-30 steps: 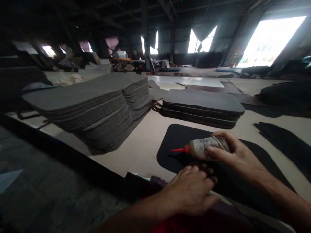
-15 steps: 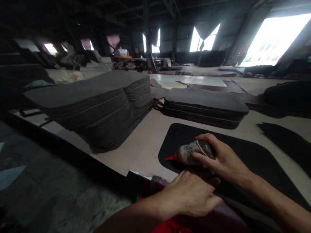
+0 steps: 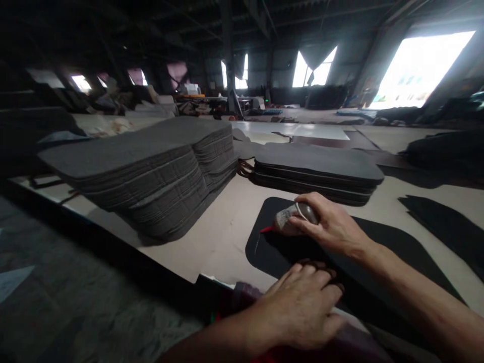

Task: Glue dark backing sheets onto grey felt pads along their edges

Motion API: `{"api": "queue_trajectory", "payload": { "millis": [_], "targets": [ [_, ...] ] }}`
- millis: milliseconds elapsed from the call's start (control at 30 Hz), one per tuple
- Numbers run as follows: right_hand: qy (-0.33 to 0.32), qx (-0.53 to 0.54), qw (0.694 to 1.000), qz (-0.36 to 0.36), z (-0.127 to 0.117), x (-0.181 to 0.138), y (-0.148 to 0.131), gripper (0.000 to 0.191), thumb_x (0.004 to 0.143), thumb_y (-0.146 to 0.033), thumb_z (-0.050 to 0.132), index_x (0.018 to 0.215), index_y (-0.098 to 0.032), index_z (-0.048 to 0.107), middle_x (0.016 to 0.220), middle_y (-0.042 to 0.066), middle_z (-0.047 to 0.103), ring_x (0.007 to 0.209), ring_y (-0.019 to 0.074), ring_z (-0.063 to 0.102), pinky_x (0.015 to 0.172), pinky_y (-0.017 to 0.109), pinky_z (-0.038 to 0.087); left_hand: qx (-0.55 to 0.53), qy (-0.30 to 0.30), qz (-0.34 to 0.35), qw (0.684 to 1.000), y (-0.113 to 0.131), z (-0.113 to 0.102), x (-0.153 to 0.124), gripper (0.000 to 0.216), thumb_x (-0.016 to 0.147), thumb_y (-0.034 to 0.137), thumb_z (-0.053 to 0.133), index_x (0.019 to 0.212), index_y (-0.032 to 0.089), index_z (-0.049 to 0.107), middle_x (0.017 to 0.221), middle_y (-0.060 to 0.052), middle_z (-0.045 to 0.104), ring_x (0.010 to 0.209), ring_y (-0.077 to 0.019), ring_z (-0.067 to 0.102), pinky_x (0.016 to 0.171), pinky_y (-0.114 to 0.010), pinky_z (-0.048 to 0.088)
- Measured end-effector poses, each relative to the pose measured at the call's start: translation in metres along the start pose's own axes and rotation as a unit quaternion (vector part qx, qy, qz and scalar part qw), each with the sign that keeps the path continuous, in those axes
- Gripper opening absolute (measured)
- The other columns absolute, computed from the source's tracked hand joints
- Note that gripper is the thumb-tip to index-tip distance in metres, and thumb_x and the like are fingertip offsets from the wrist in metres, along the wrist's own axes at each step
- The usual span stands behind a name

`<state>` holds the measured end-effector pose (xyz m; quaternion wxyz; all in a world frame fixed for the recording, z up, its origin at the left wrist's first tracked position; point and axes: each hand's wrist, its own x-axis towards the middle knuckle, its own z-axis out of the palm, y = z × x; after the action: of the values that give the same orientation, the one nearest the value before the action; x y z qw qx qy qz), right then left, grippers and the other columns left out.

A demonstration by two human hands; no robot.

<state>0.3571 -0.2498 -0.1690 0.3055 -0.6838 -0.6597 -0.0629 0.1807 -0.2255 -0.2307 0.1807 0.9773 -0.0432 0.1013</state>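
Observation:
My right hand (image 3: 333, 222) is wrapped round a glue bottle (image 3: 289, 219), a translucent, brownish squeeze bottle with a label and a red nozzle (image 3: 267, 229). The bottle is tipped over, nozzle pointing left and down, above a black mat-like sheet (image 3: 260, 214) with rounded corners. A thin pale line of liquid (image 3: 257, 244) shows below the nozzle tip, near the sheet's left edge. Palm down, my left hand (image 3: 302, 300) rests at the near edge of the sheet with its fingers stretched forward and a little bent; nothing shows in it.
On the pale tabletop (image 3: 212, 242), a tall stack of grey sheets (image 3: 162, 176) stands at left. A lower stack (image 3: 317, 164) lies behind the black sheet. More dark pieces (image 3: 446, 222) lie at right. The table's front edge (image 3: 162, 267) borders the floor.
My right hand has moved the bottle slightly away from me, and a pale line now shows beneath the nozzle. My left hand's fingers are more spread on the sheet.

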Motion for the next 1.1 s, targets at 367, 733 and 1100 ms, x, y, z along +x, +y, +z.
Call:
{"api": "queue_trajectory", "payload": {
  "millis": [367,733,1100],
  "targets": [
    [0.036,-0.057,0.997,0.033,0.008,0.013,0.022,0.034,0.095,-0.046,0.057,0.116,-0.02,0.056,0.107,0.008,0.062,0.091,0.0253,0.062,0.077,0.037,0.048,-0.027,-0.012,0.008,1.0,-0.001,-0.001,-0.001,0.047,0.101,0.047,0.042,0.135,0.015,0.052,0.147,-0.01,0.049,0.142,-0.0273,0.036,0.124,-0.046,0.023],
    [0.048,-0.016,0.994,0.093,-0.003,0.011,0.013,0.033,0.091,-0.051,0.058,0.107,-0.022,0.061,0.093,0.003,0.066,0.08,0.0214,0.061,0.069,0.031,0.043,-0.031,-0.009,0.006,0.999,-0.001,-0.004,-0.002,0.048,0.101,0.048,0.041,0.136,0.017,0.051,0.147,-0.01,0.048,0.142,-0.0274,0.036,0.123,-0.048,0.025],
    [0.021,-0.1,0.993,0.066,0.005,0.007,0.001,0.033,0.096,-0.051,0.047,0.104,-0.02,0.058,0.094,0.006,0.065,0.082,0.0236,0.061,0.069,0.032,0.039,-0.021,-0.004,0.0,1.0,-0.001,0.001,-0.002,0.049,0.101,0.047,0.041,0.139,0.018,0.049,0.144,-0.011,0.05,0.14,-0.0282,0.038,0.12,-0.049,0.03]
  ]
}}
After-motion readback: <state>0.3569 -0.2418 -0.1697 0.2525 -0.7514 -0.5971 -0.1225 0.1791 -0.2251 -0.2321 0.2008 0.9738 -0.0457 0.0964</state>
